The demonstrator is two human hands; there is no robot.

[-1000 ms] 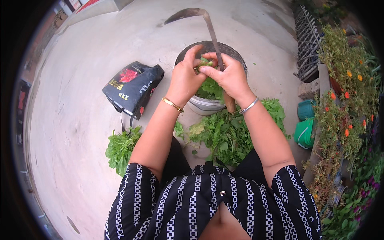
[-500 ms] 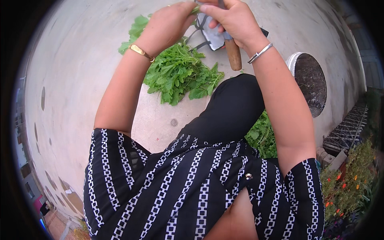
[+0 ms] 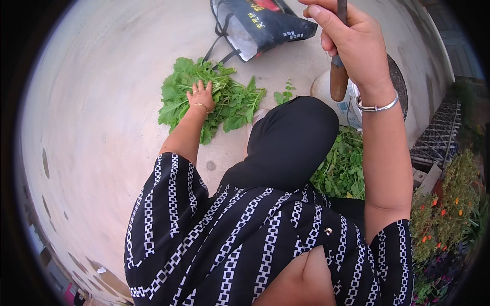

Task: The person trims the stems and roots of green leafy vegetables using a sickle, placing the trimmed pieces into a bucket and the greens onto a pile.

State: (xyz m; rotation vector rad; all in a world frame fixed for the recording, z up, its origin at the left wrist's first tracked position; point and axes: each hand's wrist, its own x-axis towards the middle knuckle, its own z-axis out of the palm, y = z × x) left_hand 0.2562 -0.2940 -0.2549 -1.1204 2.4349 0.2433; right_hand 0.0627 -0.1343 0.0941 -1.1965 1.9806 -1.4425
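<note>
My left hand [image 3: 201, 95] reaches down and rests flat on a pile of green leafy plants [image 3: 224, 102] lying on the concrete ground, fingers spread. My right hand [image 3: 349, 43] is raised close to the camera, gripping a sickle by its brown wooden handle [image 3: 338, 79]; the blade runs up out of the picture. A gold bracelet is on my left wrist, a silver bangle on my right. My black-clad knee [image 3: 293, 143] lies between the two arms.
A black bag with white lining [image 3: 260, 25] lies beyond the leaf pile. A round white pot of dark soil [image 3: 352, 107] stands behind my right wrist. More greens [image 3: 344, 168] lie right of my knee. Flowering plants [image 3: 444, 214] and a metal rack [image 3: 436, 137] line the right side.
My left hand has let go near the sickle and dropped onto the leaf pile on the ground. My right hand stays up with the sickle. The view has swung left.
</note>
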